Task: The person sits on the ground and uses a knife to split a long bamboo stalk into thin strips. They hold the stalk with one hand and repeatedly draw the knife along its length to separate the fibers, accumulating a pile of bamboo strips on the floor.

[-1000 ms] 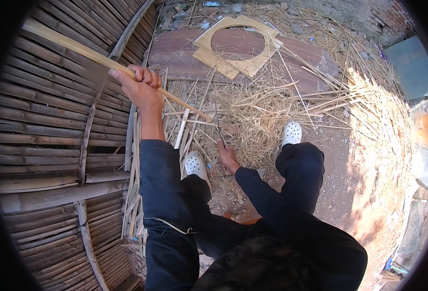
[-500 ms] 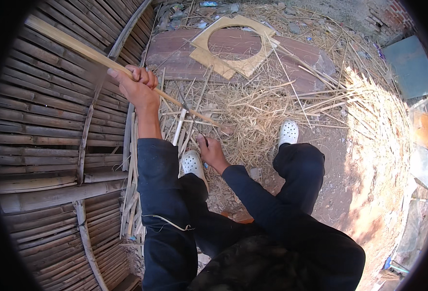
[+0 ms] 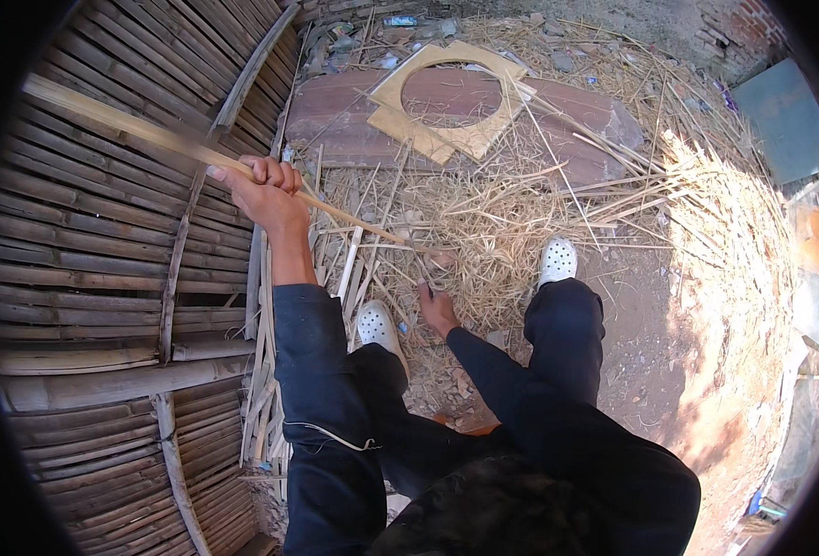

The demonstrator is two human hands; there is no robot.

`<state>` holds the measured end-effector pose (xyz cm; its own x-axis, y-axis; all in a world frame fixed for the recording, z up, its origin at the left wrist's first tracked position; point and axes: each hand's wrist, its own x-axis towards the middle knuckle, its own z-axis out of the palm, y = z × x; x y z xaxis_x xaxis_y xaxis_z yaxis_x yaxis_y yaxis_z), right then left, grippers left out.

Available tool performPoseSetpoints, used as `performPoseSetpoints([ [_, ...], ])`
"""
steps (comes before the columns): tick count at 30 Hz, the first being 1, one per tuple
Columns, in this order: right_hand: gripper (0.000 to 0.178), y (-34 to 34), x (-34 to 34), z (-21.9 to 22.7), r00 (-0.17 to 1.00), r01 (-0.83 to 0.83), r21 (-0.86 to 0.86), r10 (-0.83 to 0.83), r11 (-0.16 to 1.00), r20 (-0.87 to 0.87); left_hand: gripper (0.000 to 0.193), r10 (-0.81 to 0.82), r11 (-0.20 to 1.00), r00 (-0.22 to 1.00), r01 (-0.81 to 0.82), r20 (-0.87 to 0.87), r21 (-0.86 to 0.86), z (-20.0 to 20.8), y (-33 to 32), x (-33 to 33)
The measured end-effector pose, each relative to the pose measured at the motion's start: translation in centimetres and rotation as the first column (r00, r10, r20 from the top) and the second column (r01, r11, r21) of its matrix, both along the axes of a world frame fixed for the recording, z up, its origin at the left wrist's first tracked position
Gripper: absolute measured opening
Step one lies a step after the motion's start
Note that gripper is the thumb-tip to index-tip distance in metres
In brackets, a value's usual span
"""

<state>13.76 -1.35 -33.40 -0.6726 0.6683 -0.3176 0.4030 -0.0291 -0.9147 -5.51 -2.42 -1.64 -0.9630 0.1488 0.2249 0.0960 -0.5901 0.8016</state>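
My left hand (image 3: 272, 193) is closed around a long pale bamboo strip (image 3: 113, 119). The strip slants from the upper left down to the middle, its lower end above the straw-littered ground. My right hand (image 3: 438, 309) is closed on the dark handle of a knife (image 3: 428, 289), below and to the right of the strip's lower end. The blade is hard to make out against the shavings. A thin curled sliver (image 3: 335, 437) lies across my left sleeve.
A bamboo-slat wall (image 3: 85, 278) rises close on the left. Bamboo shavings (image 3: 493, 246) and loose strips cover the ground between my white clogs (image 3: 558, 259). Beyond lie a brown board (image 3: 335, 109) and a plywood sheet with a round hole (image 3: 393, 91). Panels (image 3: 785, 120) lean at right.
My right hand with the knife has moved down and right, away from the bamboo strip. My left hand keeps hold of the strip and has shifted slightly down and right in view.
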Motion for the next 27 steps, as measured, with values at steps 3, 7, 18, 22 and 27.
performPoseSetpoints([
  [3,0.063,-2.7,-1.0,7.2,0.988,-0.094,0.076,0.103,0.993,-0.116,0.059,-0.018,1.0,1.0,0.017,-0.015,-0.014,-1.1,-0.9,0.3],
  [7,0.059,-2.3,0.5,1.9,0.993,-0.051,0.052,0.056,0.997,-0.101,0.06,-0.021,0.998,0.998,0.018,-0.055,-0.057,-0.6,0.4,1.3],
  [18,0.062,-2.1,0.3,0.4,0.999,0.03,0.047,-0.028,0.998,-0.046,0.06,-0.073,0.993,0.991,0.061,-0.115,-0.101,-0.3,1.5,2.7],
  [22,0.06,-1.0,1.0,-2.9,0.984,0.091,0.02,-0.093,0.996,0.155,0.06,-0.081,0.996,0.993,0.084,-0.086,0.021,-1.0,0.3,1.5],
  [27,0.056,-2.0,1.5,6.0,0.955,-0.101,0.149,0.137,0.984,-0.263,0.061,-0.068,0.997,0.991,0.063,-0.116,-0.05,-1.1,0.2,2.0],
])
